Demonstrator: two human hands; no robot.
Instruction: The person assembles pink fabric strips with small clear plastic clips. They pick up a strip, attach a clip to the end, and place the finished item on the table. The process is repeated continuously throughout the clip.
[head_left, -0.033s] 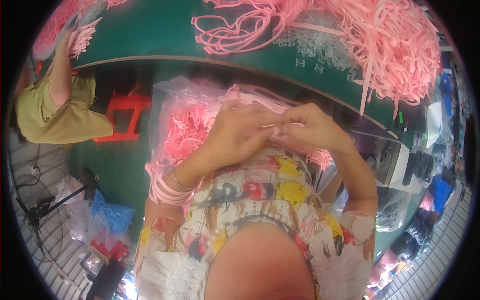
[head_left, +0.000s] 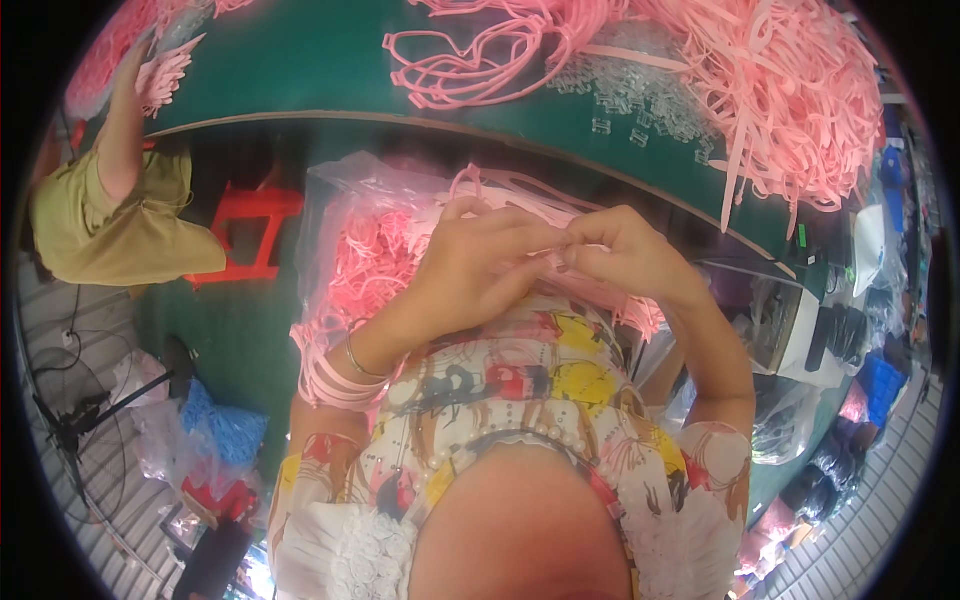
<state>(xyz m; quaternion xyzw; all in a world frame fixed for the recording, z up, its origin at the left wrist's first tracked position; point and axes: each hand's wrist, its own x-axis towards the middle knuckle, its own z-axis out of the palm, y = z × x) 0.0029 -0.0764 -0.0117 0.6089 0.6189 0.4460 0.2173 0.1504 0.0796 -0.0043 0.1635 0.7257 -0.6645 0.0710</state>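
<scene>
My left hand (head_left: pixel 485 255) and my right hand (head_left: pixel 630 255) meet fingertip to fingertip above my lap, both closed in a pinch. Between them is a narrow pink strap (head_left: pixel 520 190), part of which loops up behind the left hand. The small spot where the fingertips meet is mostly covered, so any clip there cannot be made out. Several pink strap loops (head_left: pixel 325 385) hang around my left forearm beside a bracelet. Beneath the hands, a clear plastic bag (head_left: pixel 335 190) holds a heap of pink straps (head_left: pixel 370 260).
On the green table (head_left: pixel 300 70) ahead lie looped pink straps (head_left: pixel 460 70), small clear plastic buckles (head_left: pixel 640 90) and a big pile of pink straps (head_left: pixel 790 100). A co-worker's arm (head_left: pixel 122 150) reaches in at left, near a red stool (head_left: pixel 250 205). A blue bag (head_left: pixel 225 420) rests on the floor.
The co-worker's arm at the left has shifted very slightly. My own hands stay in the same place, still pinching, with only a tiny finger movement.
</scene>
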